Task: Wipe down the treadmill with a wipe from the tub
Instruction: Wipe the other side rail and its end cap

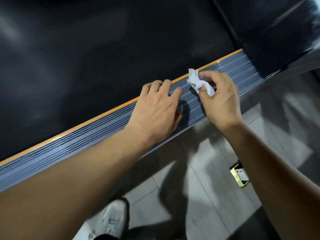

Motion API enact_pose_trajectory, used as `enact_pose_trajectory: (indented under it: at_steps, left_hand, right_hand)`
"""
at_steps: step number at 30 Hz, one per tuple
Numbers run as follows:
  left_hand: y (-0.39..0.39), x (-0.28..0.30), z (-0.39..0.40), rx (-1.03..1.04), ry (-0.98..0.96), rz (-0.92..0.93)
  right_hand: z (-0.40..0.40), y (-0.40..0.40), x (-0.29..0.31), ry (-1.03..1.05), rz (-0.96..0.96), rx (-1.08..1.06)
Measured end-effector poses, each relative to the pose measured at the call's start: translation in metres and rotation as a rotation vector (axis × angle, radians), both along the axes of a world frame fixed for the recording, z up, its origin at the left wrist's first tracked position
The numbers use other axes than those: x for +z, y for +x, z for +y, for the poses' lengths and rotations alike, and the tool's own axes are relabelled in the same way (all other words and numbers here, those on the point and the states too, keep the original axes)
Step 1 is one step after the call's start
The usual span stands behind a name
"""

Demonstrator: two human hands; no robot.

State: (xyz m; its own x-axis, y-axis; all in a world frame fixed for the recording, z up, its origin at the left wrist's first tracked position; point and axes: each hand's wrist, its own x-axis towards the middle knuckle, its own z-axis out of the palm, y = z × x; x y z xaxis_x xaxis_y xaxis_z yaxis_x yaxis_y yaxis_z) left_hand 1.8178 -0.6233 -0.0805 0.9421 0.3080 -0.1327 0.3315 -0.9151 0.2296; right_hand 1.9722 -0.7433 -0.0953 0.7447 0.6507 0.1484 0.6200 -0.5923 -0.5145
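Across the upper half of the view lies the treadmill's broad black belt (103,49), and along its near edge runs the ribbed grey side rail (86,141) with an orange strip (103,112) between the two. Below the rail, glossy floor tiles (216,179) carry a brass-rimmed floor socket (239,174) and a white shoe (112,220). Both forearms reach over the rail. The left hand (155,110) rests on the ribs, fingers loosely bent, their tips near the orange strip, holding nothing. The right hand (221,97) hovers just beside it, thumb and fingers pinching a small crumpled white wipe (199,83), which sticks out from the fingertips towards the belt and sits over the rail; whether it touches the ribs I cannot tell. The tub is not in view. Wiping of the rail looks under way, with most of its length still to cover. Bunched this tightly, the wipe would likely skim the rib tops and leave the grooves dirty; a light pinch could also let it snag on a rib and slip free onto the belt or floor. The bracing left hand may block the stroke.
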Motion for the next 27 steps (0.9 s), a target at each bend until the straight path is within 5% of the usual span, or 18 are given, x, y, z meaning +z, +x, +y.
enact_pose_trajectory:
  at_steps: [11,16,23,27]
  left_hand:
    - [0.148,-0.083,-0.047,-0.09,0.053,-0.107]
    - [0.149,-0.087,-0.046,-0.079,0.034,-0.143]
    - [0.147,-0.086,-0.047,-0.051,0.011,-0.182]
    - [0.147,-0.086,-0.048,-0.053,0.01,-0.217]
  right_hand:
    - [-0.038,0.179,-0.028,0.156,-0.409,-0.094]
    - [-0.048,0.201,-0.062,-0.082,-0.328,0.072]
    - [-0.037,0.19,-0.057,0.006,-0.12,0.009]
    - [-0.024,0.153,-0.055,0.043,-0.093,0.397]
